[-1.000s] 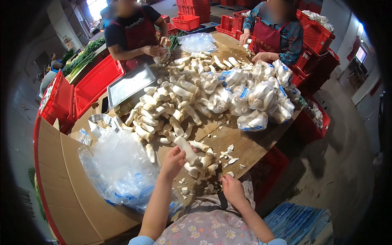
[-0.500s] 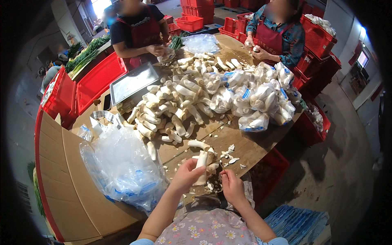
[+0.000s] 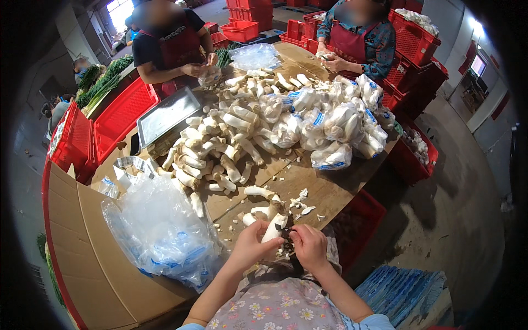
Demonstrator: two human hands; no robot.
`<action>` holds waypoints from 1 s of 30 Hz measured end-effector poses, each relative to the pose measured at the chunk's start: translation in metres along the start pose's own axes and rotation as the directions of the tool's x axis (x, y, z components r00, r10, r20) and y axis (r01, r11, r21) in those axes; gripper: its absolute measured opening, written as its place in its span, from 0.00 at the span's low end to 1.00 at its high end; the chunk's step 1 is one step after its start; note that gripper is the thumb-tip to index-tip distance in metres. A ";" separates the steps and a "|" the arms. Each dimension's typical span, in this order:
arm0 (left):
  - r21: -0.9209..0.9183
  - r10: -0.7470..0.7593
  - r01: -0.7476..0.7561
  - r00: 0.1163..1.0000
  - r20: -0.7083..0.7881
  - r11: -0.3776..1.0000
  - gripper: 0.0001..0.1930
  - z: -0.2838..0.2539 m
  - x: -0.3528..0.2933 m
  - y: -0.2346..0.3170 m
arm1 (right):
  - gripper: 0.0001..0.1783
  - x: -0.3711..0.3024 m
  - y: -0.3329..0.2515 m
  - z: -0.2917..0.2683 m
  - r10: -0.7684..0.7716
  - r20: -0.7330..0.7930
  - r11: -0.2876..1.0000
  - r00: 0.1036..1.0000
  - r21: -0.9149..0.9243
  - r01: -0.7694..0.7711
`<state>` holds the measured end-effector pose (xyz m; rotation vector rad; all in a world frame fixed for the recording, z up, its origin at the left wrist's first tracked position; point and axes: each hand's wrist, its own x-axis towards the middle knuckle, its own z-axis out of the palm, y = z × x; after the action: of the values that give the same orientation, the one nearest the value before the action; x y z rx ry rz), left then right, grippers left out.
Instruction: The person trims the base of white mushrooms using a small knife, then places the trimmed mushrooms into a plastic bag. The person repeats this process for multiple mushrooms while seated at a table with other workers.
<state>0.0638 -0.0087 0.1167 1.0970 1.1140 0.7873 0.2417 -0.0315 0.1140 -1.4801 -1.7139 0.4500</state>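
Note:
My left hand [image 3: 252,247] is closed around a thick white king oyster mushroom [image 3: 274,227] just above the near table edge. Beside it, my right hand [image 3: 311,246] pinches a small dark knife [image 3: 285,233], its blade against the mushroom's right side. Part of the knife is hidden by my fingers. Just beyond my hands lie a few loose mushrooms [image 3: 257,191] and pale trimmings [image 3: 300,202].
A big mushroom heap [image 3: 231,137] covers the table's middle, with bagged mushrooms [image 3: 335,129] to its right. Clear plastic bags [image 3: 165,231] lie left, near a metal tray [image 3: 168,116]. Red crates [image 3: 412,82] stand around. Two people in red aprons work across the table.
My right hand has come in to the left, bringing the knife against the mushroom. The mushroom has tilted to the right in my left hand. The whole view has shifted slightly.

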 end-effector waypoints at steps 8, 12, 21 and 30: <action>0.099 -0.042 0.043 0.999 -0.015 0.994 0.20 -0.007 -0.006 0.003 | 0.10 0.000 0.013 0.003 0.077 0.056 0.996 0.995 0.039 -0.080; 0.130 -0.054 0.054 0.999 -0.005 0.990 0.21 -0.015 -0.005 -0.009 | 0.11 -0.001 0.012 0.006 0.175 0.124 0.975 0.977 0.118 -0.189; 0.052 -0.230 0.229 0.973 -0.004 0.972 0.18 -0.021 -0.007 0.008 | 0.13 -0.004 0.029 0.028 0.255 0.184 0.943 0.949 0.168 -0.286; 0.277 -0.109 0.133 0.989 -0.101 0.952 0.18 -0.021 -0.011 -0.022 | 0.11 -0.003 0.014 0.019 0.254 0.321 0.929 0.912 0.180 -0.322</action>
<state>0.0398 -0.0189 0.0980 1.2279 1.3835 0.5928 0.2365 -0.0269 0.0917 -1.5585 -1.5965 1.0390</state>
